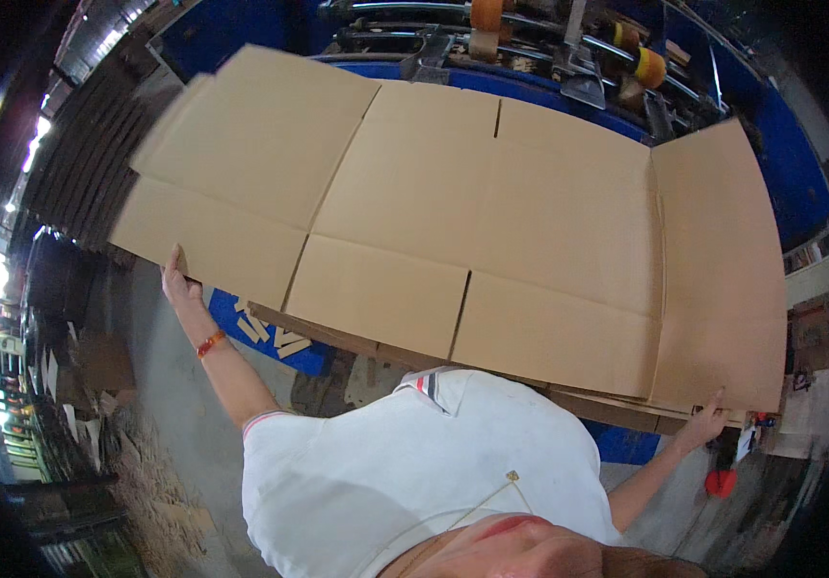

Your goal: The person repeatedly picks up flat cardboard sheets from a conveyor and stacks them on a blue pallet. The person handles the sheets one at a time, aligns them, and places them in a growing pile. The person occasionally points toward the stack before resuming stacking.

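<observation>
A large flat cardboard box blank (472,212), brown, creased and slotted, spans the view in front of my body. My left hand (179,281) grips its near left edge, thumb on top and the other fingers hidden beneath. At the near right corner my right hand (705,424) is closed on the same blank, its thumb near the edge. The right-hand panel bends up along a crease, and the left end lifts slightly. Under the near edge show more layers of cardboard (323,337); whether they are separate sheets I cannot tell.
Beyond the far edge stands a blue machine (790,164) with metal shafts and orange-yellow rollers (649,67). Cardboard offcuts (284,339) lie on a blue surface below my left arm. Dark stacked sheets (96,144) rise at left. Scraps (159,491) litter the floor; a red object (720,483) is at lower right.
</observation>
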### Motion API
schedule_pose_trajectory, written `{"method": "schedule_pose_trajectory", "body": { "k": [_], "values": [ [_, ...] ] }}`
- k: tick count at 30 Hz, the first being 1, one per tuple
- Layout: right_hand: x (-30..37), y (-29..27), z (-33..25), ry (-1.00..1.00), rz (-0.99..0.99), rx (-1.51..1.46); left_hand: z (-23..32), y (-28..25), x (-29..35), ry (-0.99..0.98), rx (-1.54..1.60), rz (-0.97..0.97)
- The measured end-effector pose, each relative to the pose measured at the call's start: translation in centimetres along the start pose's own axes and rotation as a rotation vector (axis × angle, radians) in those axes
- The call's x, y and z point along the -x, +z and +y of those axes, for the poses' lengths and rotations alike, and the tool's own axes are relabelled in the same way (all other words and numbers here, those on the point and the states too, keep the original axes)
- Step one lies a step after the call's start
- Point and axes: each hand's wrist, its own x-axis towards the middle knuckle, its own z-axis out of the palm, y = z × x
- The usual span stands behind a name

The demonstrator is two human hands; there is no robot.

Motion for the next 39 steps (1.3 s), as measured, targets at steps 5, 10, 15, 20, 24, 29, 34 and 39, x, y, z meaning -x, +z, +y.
{"method": "schedule_pose_trajectory", "body": {
  "k": [5,10,15,20,24,29,34,39],
  "values": [
    [-2.8,-0.1,-2.8,-0.267,0.304,0.064,1.6,13.2,17.5,0.219,-0.170,-0.482],
    [-0.3,2.7,-19.6,-0.062,-0.490,-0.679,-3.8,20.1,29.7,0.808,-0.779,-1.578],
    [-0.3,16.3,-19.7,-0.309,-0.903,-0.315,-11.9,17.1,35.3,0.948,-0.888,-1.765],
    [4.3,25.9,-23.3,-0.295,-1.000,-0.081,-11.5,17.8,33.9,0.582,-0.727,-1.882],
    [5.1,31.3,-21.1,-0.341,-0.689,-0.065,-13.4,19.5,28.6,0.214,-0.796,-1.490],
    [6.3,30.3,-23.6,-0.193,-1.137,-0.318,-17.7,24.0,13.5,0.314,-1.462,-0.476],
    [5.9,27.9,-23.8,0.233,-1.408,-0.925,-18.4,27.1,10.8,-0.059,-1.174,-0.490],
    [3.0,22.7,-22.9,0.300,-1.215,-1.149,-13.2,31.9,11.0,0.244,-0.660,-0.486]
  ]
}}
